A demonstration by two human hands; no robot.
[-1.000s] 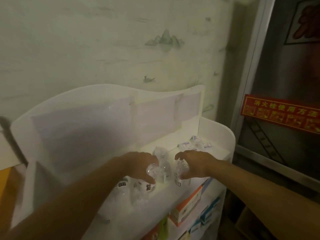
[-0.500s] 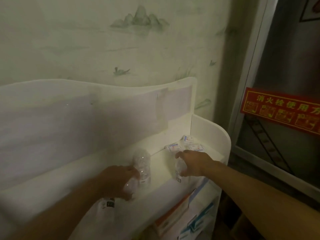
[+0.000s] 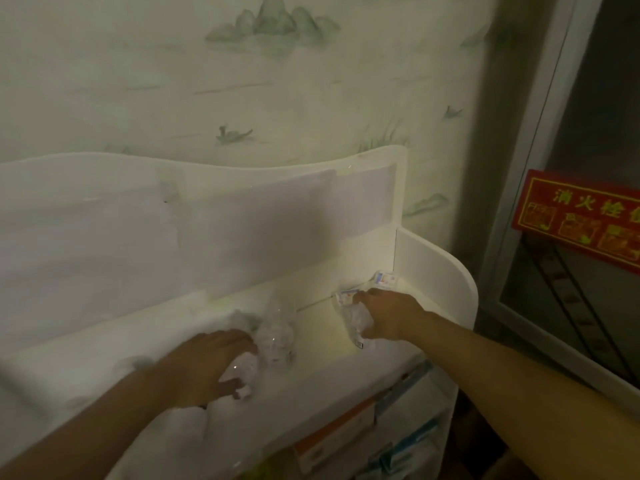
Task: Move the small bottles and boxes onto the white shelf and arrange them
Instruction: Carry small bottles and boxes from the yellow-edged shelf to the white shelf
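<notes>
Each hand's grip around a clear bottle — left hand (image 3: 211, 365), right hand (image 3: 384, 315) — on white shelf (image 3: 322, 372)

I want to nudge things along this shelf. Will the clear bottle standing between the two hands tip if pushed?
Probably. The clear bottle stands upright, tall for its narrow base, and looks empty, hence light. A push near its top would likely topple it; then it could roll on the white shelf. Push low.

The shelf (image 3: 349, 355) looks like smooth, matt white board. The bottles (image 3: 277, 332) are clear, glossy plastic that catches small highlights. The packets (image 3: 384, 279) in the corner look like shiny printed wrap. The wall (image 3: 242, 81) seems matt paper with a pale green print. The boxes (image 3: 336, 441) below look like printed card.
</notes>
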